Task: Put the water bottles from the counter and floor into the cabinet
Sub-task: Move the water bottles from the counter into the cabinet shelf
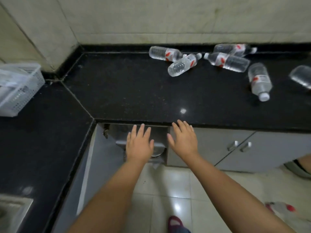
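While left hand (pixel 139 145) and right hand (pixel 183 140) hover spread, empty, before open cabinet (pixel 161 137): water bottles (pixel 227 62) lying loose on counter (pixel 134 91) may roll if nudged.

Both hands out flat, fingers straight, holding nothing: left hand (pixel 139 143) in front of the open cabinet (pixel 143 132), right hand (pixel 183 138) near the edge of the black counter (pixel 117 91). Six water bottles (pixel 183 64) lie on their sides on the counter's far right. White basket (pixel 18 88) at left; one blurred bottle on the floor (pixel 281 209).
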Demonstrator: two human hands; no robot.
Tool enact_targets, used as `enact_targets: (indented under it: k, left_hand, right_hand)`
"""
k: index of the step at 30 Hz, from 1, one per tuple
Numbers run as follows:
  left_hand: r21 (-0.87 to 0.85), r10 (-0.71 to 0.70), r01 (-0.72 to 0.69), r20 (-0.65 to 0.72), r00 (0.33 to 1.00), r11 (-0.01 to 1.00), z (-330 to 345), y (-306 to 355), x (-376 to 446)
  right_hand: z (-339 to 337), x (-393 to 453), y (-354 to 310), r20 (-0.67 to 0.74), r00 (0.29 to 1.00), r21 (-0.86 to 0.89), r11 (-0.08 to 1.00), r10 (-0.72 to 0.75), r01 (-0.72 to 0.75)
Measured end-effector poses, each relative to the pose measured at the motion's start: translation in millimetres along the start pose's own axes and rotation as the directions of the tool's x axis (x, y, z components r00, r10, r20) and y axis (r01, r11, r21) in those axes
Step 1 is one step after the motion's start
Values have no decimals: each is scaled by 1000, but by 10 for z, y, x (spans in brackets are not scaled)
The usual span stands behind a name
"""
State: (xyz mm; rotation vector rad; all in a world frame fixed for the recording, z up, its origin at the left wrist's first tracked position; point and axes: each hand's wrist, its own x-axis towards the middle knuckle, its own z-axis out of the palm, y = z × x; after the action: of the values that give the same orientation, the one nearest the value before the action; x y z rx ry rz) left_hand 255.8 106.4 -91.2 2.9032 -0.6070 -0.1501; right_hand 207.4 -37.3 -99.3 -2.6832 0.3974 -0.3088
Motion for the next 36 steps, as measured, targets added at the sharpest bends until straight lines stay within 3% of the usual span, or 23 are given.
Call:
enact_targets:
  k: [4, 14, 21, 26, 28, 31, 34, 36]
  left_hand:
    - [-19, 119, -121, -67, 991, 993, -306, 508, 44]
    - [-31, 287, -296, -175, 942, 955, -558, 1767, 775]
    - [19, 228, -228, -168, 959, 973, -484, 2366, 1930]
    - [13, 147, -147, -150, 978, 989, -365, 2543, 2695]
    - [33, 114, -111, -113, 987, 993, -265, 2524, 2936]
    - [56, 80, -78, -52, 995, 995, -120, 2477, 3271]
    - [77, 74, -74, 3, 997, 994, -24, 2439, 3630]
    - [78, 64, -66, 30, 997, 995, 16, 2402, 3866]
  right_hand:
    - [-592, -29, 238, -181, 980, 11, 996, 84, -83]
    - [-1691, 334, 1329, -422, 886, -33, 974, 191, -225]
    - [-2021, 1340, 2351, -374, 894, -95, 949, 245, -300]
    - [-1992, 2010, 2975, -202, 897, -133, 896, 393, -423]
    - [-1880, 2236, 3171, -95, 857, -146, 845, 506, -515]
    - [-1699, 2537, 3399, 35, 745, -147, 740, 667, -656]
    - [-1555, 2777, 3519, 82, 648, -95, 653, 757, -752]
    - [-1473, 2885, 3530, 89, 622, -114, 628, 778, -770]
